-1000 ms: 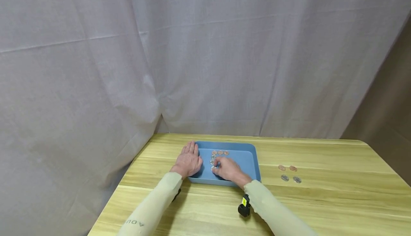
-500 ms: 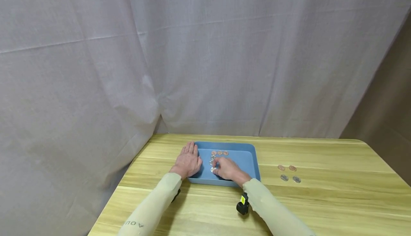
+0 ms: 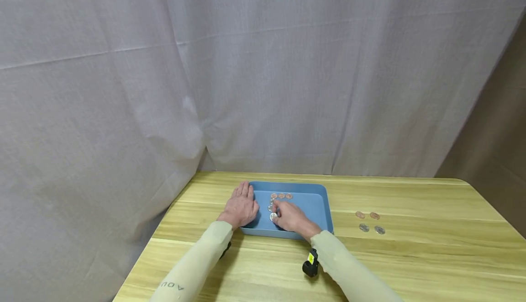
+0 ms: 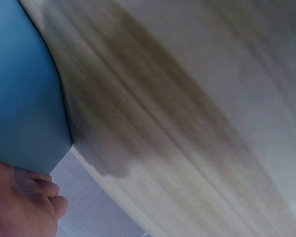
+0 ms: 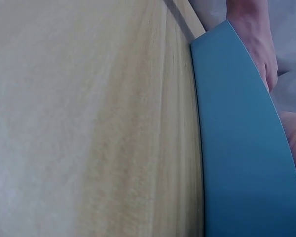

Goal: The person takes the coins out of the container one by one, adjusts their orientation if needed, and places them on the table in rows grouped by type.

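A shallow blue tray lies on the table with coins inside. My left hand rests along its left rim, fingers straight and pointing away; the left wrist view shows those fingers at the tray's wall. My right hand reaches over the near rim, thumb and index finger curled at a silver coin on the left of the tray floor. Just beyond that is another silver coin, partly covered by the index finger. Three copper coins form a row near the back wall.
Right of the tray, two copper coins and two silver coins lie on the wooden table. A grey curtain hangs behind and to the left. A small black device is strapped at my right wrist.
My right fingers have shifted slightly at the silver coin, which now shows more of its face. The left hand and the other coins stay in place.
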`<state>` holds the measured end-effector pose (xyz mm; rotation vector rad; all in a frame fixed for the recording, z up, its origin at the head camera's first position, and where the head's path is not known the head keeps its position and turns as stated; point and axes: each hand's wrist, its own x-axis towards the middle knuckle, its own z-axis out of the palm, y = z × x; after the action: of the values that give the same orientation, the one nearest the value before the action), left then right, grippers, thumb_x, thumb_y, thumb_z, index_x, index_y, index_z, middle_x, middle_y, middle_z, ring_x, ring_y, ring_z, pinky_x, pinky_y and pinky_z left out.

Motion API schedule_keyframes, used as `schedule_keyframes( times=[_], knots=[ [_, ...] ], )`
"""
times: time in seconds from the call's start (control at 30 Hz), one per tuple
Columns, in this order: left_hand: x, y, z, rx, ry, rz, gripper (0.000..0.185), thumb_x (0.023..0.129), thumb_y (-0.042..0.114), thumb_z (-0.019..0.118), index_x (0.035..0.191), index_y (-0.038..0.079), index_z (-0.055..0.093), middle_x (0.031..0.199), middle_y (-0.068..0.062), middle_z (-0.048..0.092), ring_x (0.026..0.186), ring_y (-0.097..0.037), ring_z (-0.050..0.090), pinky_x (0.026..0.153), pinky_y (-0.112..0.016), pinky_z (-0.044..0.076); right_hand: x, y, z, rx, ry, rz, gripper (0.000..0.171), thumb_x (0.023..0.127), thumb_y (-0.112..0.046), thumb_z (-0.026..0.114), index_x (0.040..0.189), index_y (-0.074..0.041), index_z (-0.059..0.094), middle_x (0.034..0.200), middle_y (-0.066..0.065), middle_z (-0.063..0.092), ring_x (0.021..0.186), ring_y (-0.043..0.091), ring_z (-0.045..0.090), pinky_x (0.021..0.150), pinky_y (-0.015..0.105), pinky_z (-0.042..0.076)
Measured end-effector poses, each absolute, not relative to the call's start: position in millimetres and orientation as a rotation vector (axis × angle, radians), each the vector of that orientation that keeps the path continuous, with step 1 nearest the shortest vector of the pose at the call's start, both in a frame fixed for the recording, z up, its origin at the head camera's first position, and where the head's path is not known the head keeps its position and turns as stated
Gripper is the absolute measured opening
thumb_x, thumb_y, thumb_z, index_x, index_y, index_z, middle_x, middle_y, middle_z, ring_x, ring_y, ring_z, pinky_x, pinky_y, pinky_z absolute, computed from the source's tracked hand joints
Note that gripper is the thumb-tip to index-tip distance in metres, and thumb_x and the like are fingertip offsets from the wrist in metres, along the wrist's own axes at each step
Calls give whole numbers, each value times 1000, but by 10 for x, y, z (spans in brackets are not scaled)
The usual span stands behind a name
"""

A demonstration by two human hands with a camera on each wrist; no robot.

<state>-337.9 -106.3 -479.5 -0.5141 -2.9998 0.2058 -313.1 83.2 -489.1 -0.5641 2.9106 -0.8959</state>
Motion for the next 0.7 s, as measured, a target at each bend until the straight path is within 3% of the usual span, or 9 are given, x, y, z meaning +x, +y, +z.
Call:
schedule_keyframes(
  times=[0.4,0.7],
  knots=[
    [-3365,-1044,-4798,-533,-3007,225,61,103,35,27,153,0,29,162,-19,24,151,-31,22,123,-42,24,-3091,876,-4902,-670,2885,-998,19,84,1,66,90,-15,57,70,-3,57,61,11,49,56,25,38],
    [-3374,-1063,-4786,-505,-3023,241,61,103,35,25,154,1,26,162,-18,22,152,-30,20,124,-41,22,-3043,1009,-4795,-541,2835,-1185,16,87,0,66,90,-14,59,68,0,59,55,12,54,52,26,45]
  ],
)
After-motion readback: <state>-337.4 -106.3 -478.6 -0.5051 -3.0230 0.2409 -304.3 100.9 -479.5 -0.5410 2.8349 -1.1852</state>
